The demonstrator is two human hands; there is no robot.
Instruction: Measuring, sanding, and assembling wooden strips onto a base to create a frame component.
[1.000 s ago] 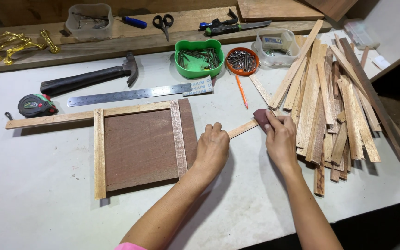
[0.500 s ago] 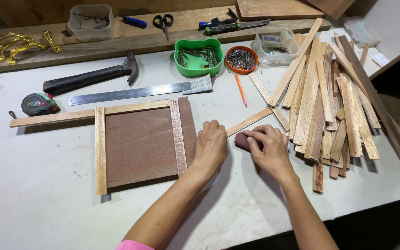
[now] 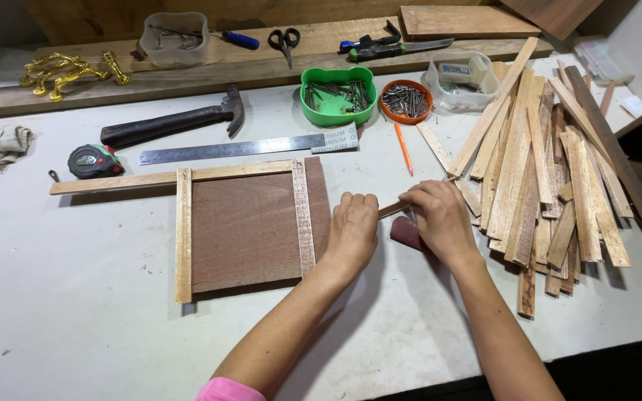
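While the left hand is lying palm-down at the right edge of the brown board, its fingers are curling loosely over the near end of a thin wooden strip — pinning it against the desk. The right hand is sitting just at three o'clock of the left, fingers closing around a small reddish-brown sanding block that is touching the strip. Pale slats are framing the board. At three o'clock a heap of wooden slats is lying; at twelve o'clock a steel ruler, a hammer and a green tub of nails are sitting.
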